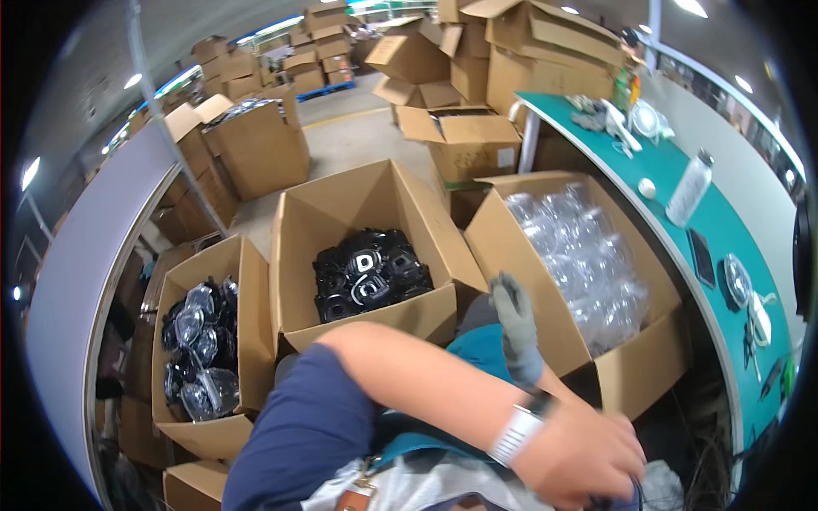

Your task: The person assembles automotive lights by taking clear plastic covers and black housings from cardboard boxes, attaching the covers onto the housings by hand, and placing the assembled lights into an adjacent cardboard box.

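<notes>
My left arm, in a navy sleeve with a pale-banded watch (516,434), crosses over my right forearm. My bare left hand (588,460) is at the lower right, its fingers curled and a little blurred. Whatever they close on is hidden, with a dark cord-like piece showing below. My right hand (515,319) wears a grey glove and points upward, fingers stretched out and holding nothing. It is beside the carton (528,285) of clear plastic shells (575,247). Left of it, another carton (341,200) holds black plastic parts (366,272), some with white pieces on them.
A narrower carton (256,319) at left holds black parts with clear covers (200,328). On the right a green-topped table (588,140) bears a bottle (690,187), a phone (702,258) and small white fans (648,119). A grey panel (94,281) stands left; stacked cartons (545,51) stand behind.
</notes>
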The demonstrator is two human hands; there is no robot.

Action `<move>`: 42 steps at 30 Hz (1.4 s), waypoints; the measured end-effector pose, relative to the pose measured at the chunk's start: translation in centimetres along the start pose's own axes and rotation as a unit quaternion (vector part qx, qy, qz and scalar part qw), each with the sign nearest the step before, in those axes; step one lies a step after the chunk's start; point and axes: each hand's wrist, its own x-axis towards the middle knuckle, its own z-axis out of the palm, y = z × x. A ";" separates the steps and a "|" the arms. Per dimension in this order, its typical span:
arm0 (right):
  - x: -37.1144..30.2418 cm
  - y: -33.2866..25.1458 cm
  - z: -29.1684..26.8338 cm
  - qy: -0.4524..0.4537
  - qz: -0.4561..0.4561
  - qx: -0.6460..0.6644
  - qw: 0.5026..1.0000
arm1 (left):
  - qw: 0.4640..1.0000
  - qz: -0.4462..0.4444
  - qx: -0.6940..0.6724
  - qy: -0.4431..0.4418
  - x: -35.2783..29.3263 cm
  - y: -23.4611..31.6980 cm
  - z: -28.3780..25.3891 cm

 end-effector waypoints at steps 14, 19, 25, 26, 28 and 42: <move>20.8 12.7 9.7 -0.053 0.148 -0.698 0.699 | 0.204 -0.893 0.210 0.343 -50.5 11.4 -10.3; 21.7 13.6 7.5 -0.069 0.161 -0.744 0.645 | 0.240 -0.932 0.213 0.169 -50.8 7.3 -11.7; 23.8 15.7 3.7 -0.152 0.133 -0.776 0.598 | 0.239 -0.916 0.251 0.203 -51.9 6.1 -10.0; 22.0 15.6 5.2 -0.139 0.129 -0.776 0.602 | 0.227 -0.918 0.250 0.207 -51.8 7.3 -9.2; 21.1 14.4 6.0 -0.110 0.120 -0.774 0.611 | 0.214 -0.913 0.285 0.197 -52.1 7.2 -9.4; 13.3 18.1 2.3 0.039 0.100 -0.621 0.776 | 0.288 -0.922 0.250 0.063 -52.6 6.0 -5.5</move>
